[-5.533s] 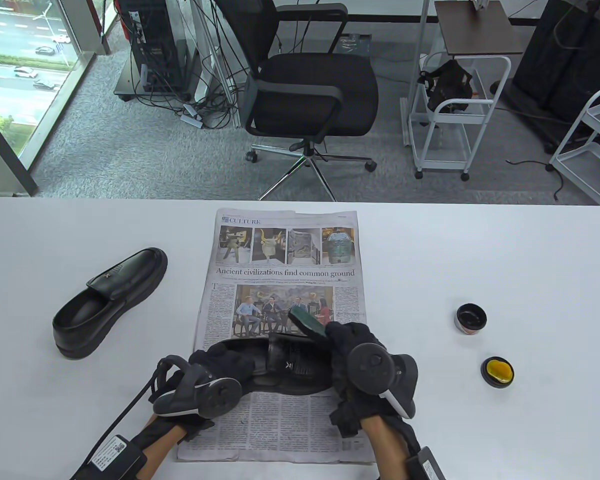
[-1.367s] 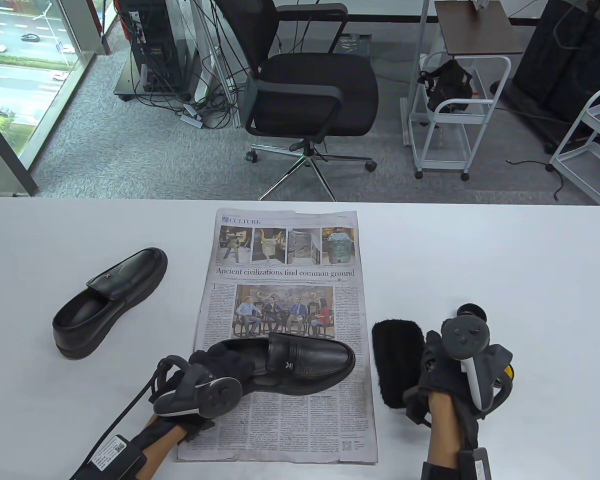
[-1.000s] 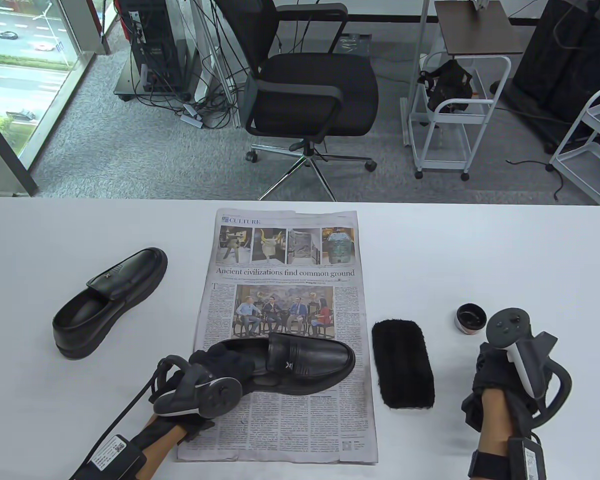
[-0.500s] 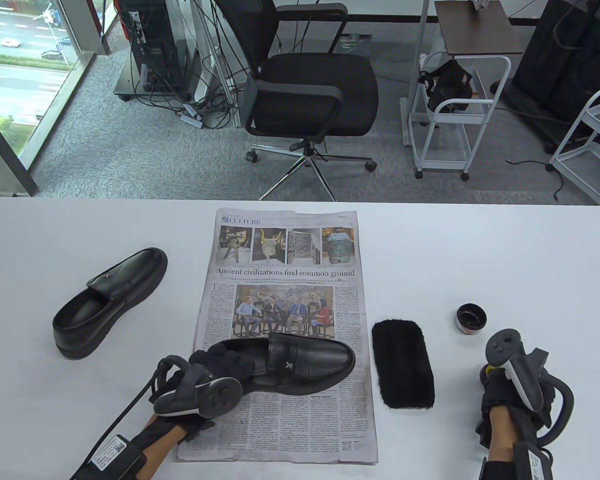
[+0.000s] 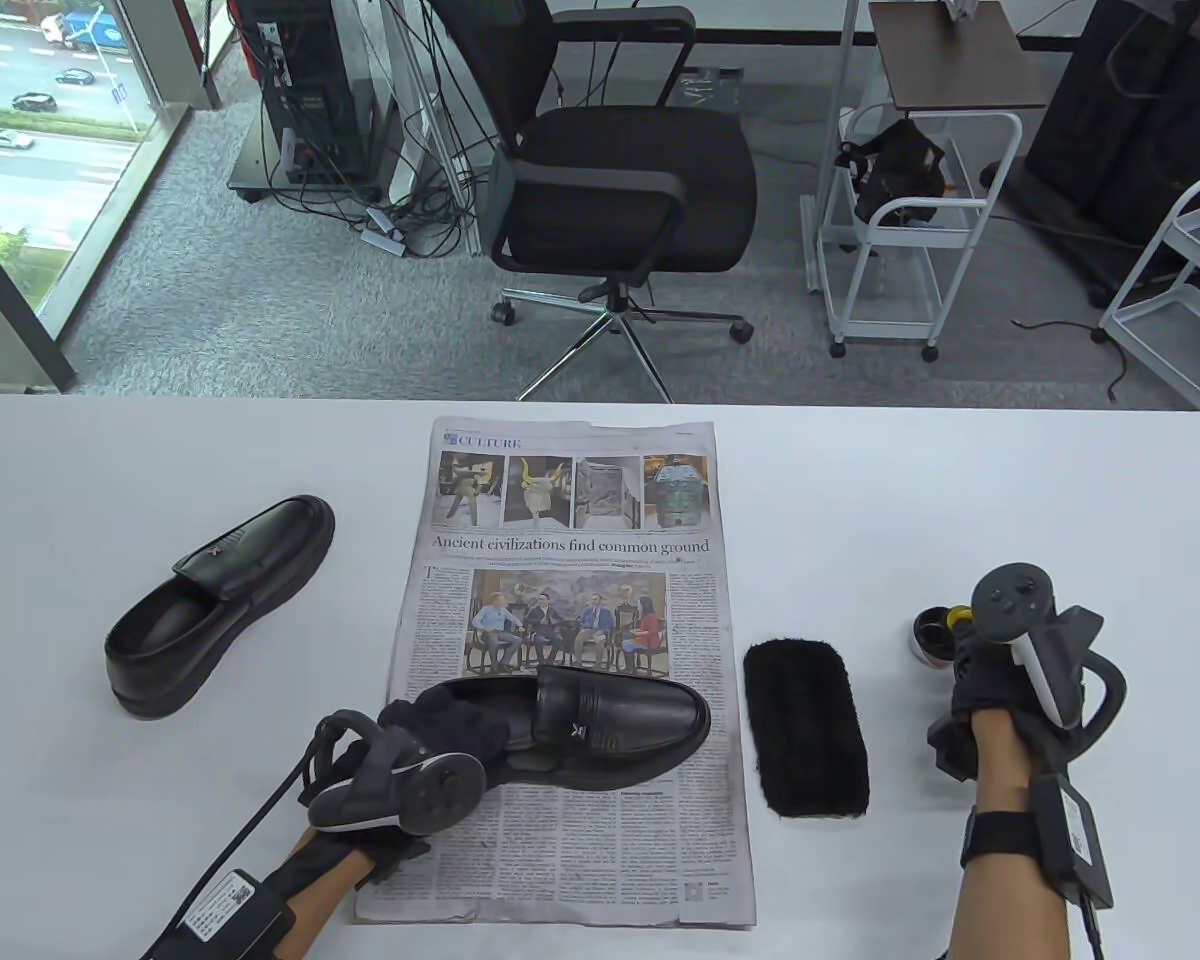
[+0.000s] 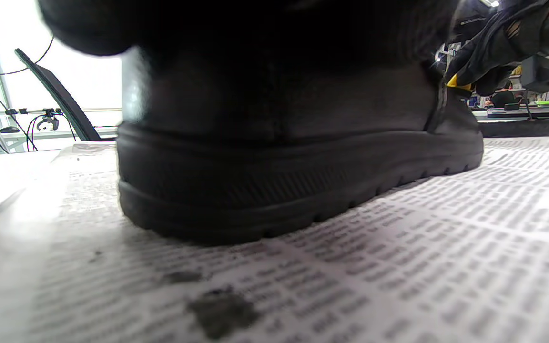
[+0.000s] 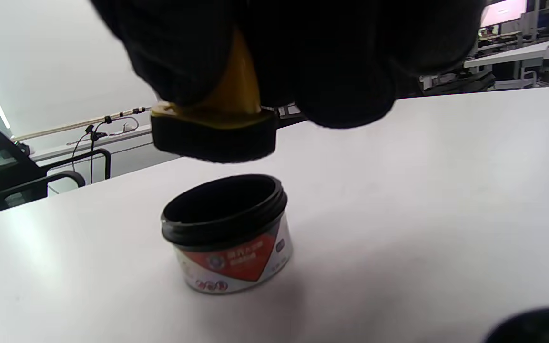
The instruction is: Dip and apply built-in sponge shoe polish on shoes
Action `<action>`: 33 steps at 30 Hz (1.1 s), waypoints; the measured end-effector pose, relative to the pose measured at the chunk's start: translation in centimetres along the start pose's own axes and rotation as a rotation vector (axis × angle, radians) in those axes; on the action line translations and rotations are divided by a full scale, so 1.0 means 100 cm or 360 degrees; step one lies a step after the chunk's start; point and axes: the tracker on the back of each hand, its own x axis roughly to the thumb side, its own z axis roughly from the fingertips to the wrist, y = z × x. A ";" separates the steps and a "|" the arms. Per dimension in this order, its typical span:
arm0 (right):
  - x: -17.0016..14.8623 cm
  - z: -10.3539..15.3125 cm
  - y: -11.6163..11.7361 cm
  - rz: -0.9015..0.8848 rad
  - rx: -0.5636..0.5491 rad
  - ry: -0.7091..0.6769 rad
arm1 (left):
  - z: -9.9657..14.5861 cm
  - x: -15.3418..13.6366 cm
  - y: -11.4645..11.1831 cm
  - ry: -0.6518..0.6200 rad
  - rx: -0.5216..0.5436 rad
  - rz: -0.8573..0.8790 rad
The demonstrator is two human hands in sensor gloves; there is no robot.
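Sponge applicator (image 7: 215, 136): pinched by right hand (image 5: 1000, 680), sponge face down, above open polish jar (image 7: 227, 233) at 3 o'clock. Shoe (image 5: 600, 730) on newspaper (image 5: 570, 560), toe toward 3 o'clock; left hand (image 5: 430, 740) grips its heel.

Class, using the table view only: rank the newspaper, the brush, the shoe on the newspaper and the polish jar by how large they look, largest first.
1. newspaper, clearly largest.
2. shoe on the newspaper, partly hidden by the left hand.
3. brush.
4. polish jar, smallest, though the right hand hides part of it.
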 end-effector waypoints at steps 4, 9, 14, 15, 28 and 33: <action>0.003 -0.005 0.015 0.0067 -0.0006 -0.0009 | 0.000 0.000 0.000 -0.0005 0.0002 -0.0005; 0.006 -0.009 0.024 0.0197 0.0039 -0.0012 | 0.000 0.000 0.000 -0.0005 0.0009 -0.0008; 0.005 -0.011 0.030 0.0223 0.0072 -0.0034 | 0.000 0.001 0.000 0.0002 0.0010 -0.0015; 0.005 -0.011 0.029 0.0233 0.0085 -0.0037 | 0.000 0.001 0.000 0.0003 0.0010 -0.0014; 0.016 0.013 -0.010 0.0214 -0.0182 -0.0202 | 0.000 0.001 0.000 -0.0009 0.0009 -0.0010; 0.032 0.039 -0.039 -0.0041 -0.0145 -0.0343 | 0.000 0.001 0.000 -0.0014 0.0010 -0.0009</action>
